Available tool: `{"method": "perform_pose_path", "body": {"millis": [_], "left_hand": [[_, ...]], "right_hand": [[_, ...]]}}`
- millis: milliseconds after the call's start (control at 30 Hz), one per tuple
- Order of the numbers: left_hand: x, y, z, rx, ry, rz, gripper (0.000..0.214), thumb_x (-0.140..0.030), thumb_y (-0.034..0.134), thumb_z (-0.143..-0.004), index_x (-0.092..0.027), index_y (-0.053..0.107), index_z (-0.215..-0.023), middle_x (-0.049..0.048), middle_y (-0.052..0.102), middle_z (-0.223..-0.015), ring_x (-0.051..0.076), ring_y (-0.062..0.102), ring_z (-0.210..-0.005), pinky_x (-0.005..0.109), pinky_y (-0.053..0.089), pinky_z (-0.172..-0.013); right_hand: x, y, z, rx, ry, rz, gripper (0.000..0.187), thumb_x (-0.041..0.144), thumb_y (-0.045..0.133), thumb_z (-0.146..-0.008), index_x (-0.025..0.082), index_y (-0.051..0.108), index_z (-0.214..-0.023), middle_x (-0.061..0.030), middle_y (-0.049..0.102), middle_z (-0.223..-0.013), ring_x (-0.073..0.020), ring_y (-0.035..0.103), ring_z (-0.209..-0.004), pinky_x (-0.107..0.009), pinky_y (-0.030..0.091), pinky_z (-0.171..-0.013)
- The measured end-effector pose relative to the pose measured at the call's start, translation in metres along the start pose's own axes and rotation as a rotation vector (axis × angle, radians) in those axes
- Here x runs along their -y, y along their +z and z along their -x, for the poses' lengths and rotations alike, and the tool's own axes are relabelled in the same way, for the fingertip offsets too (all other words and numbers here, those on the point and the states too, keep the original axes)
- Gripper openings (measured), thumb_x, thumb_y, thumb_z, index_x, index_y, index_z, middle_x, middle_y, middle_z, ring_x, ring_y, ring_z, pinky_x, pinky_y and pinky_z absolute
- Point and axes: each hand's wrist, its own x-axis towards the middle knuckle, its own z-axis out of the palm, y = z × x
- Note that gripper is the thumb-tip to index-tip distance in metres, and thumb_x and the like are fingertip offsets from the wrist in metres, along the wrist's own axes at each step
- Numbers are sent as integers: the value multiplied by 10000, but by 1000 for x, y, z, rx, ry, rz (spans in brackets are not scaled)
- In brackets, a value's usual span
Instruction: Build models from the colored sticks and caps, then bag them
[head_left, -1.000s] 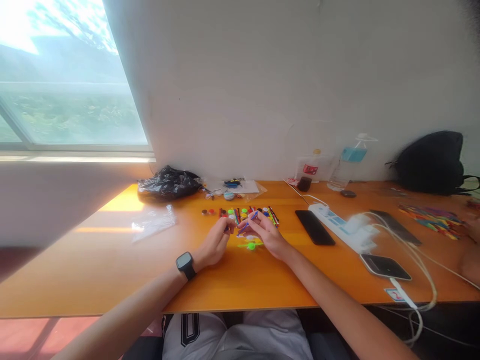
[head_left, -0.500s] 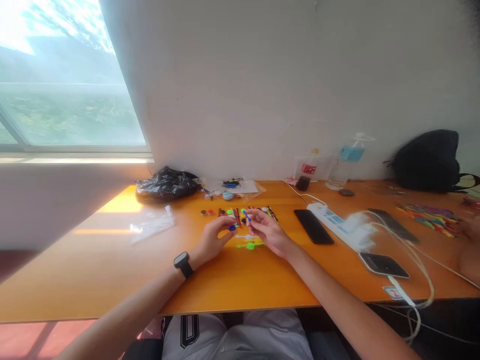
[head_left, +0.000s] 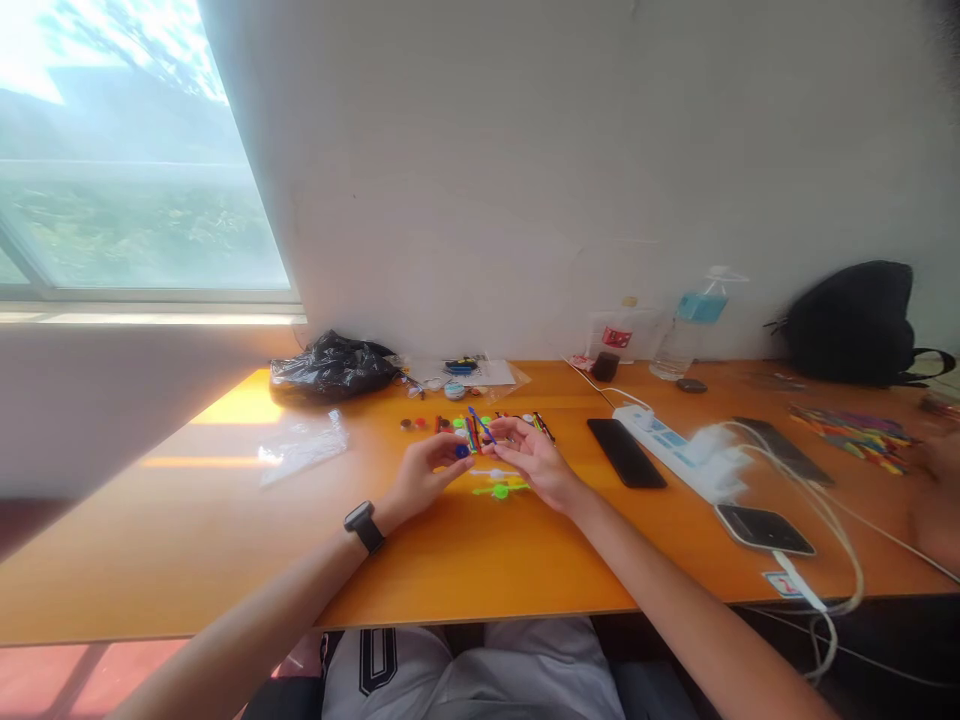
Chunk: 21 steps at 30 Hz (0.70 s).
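Observation:
My left hand (head_left: 429,470), with a black watch on its wrist, pinches a small round blue piece (head_left: 461,452) between thumb and fingers. In my right hand (head_left: 536,462) is a thin blue arrow-shaped stick (head_left: 482,425), its pointed end up and to the left. Both hands are just above the table, the two blue pieces close but apart. Below them lie a green arrow stick with a round green piece (head_left: 501,491) on it and a similar white one (head_left: 496,474). Behind the hands, several coloured sticks (head_left: 472,434) and round pieces (head_left: 406,424) are partly hidden.
A clear plastic bag (head_left: 306,448) and a black plastic bag (head_left: 334,366) lie to the left. On the right are a black phone (head_left: 625,452), a white power strip (head_left: 660,440), a charging phone (head_left: 765,528), bottles (head_left: 671,345) and a heap of coloured sticks (head_left: 855,435). Another person's hand (head_left: 936,490) shows at the right edge.
The blue stick has turned in my right hand, and more of it now shows, pointing up. My left hand has shifted slightly, still with the round blue piece.

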Motion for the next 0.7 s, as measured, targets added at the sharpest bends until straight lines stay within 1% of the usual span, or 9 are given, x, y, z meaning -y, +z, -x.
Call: {"method": "perform_pose_path", "body": {"millis": [67, 100, 133, 200, 267, 333, 433, 533, 700], "left_hand": [[-4, 0, 1, 15, -13, 15, 401, -436, 788, -867, -130, 711, -1114, 114, 767, -1035, 215, 731, -918, 384, 625, -884], [-6, 0, 1, 24, -17, 22, 412, -435, 793, -863, -127, 712, -1124, 120, 766, -1045, 220, 730, -926, 390, 625, -890], [-7, 1, 2, 31, -16, 28, 417, -435, 799, -859, -126, 714, -1126, 124, 766, -1051, 224, 731, -933, 395, 625, -894], [-10, 1, 2, 39, -11, 39, 423, -436, 809, -849, -125, 716, -1120, 129, 767, -1054, 229, 733, -936, 399, 627, -897], [-11, 1, 3, 37, -8, 43, 431, -435, 821, -838, -124, 714, -1116, 131, 768, -1050, 233, 739, -930, 399, 633, -891], [-12, 1, 3, 34, 1, 30, 429, -435, 823, -837, -123, 716, -1112, 133, 767, -1053, 240, 742, -938, 398, 636, -888], [-14, 1, 4, 41, 35, -33, 376, -442, 779, -877, -131, 730, -1082, 128, 763, -1046, 245, 736, -952, 398, 633, -893], [-17, 1, 4, 43, 64, -93, 334, -434, 733, -915, -135, 735, -1063, 121, 762, -1022, 236, 733, -932, 383, 628, -875], [-19, 0, 5, 51, 133, -184, 276, -405, 697, -940, -140, 737, -1006, 113, 765, -968, 209, 726, -862, 334, 618, -808]], "right_hand": [[-4, -1, -1, -13, -9, 60, 319, 390, 897, -764, 210, 705, -944, -53, 665, -1186, -219, 696, -1038, -391, 521, -1000], [-6, -2, -1, -10, -17, 96, 315, 413, 889, -772, 204, 695, -906, -55, 667, -1186, -221, 702, -1024, -394, 527, -988], [-7, -2, -2, 0, -27, 144, 314, 433, 873, -788, 202, 688, -892, -55, 680, -1143, -215, 707, -982, -388, 538, -954], [-11, -4, -2, 29, -55, 260, 304, 462, 830, -831, 208, 682, -908, -37, 691, -981, -189, 690, -842, -355, 553, -835], [-13, -4, -1, 46, -95, 391, 288, 474, 782, -872, 210, 684, -929, -20, 670, -869, -176, 647, -757, -328, 534, -741], [-15, -2, 0, 52, -150, 501, 262, 461, 748, -900, 207, 693, -929, -26, 671, -876, -184, 634, -778, -324, 516, -739], [-15, 1, 1, 56, -211, 605, 217, 423, 709, -931, 206, 702, -922, -32, 682, -888, -199, 633, -830, -330, 501, -771], [-14, 3, 2, 58, -246, 670, 193, 399, 682, -949, 209, 704, -925, -32, 687, -879, -194, 617, -798, -320, 483, -735], [-11, 4, 6, 61, -299, 749, 198, 387, 653, -968, 212, 718, -904, -35, 689, -845, -182, 570, -723, -304, 431, -660]]}}
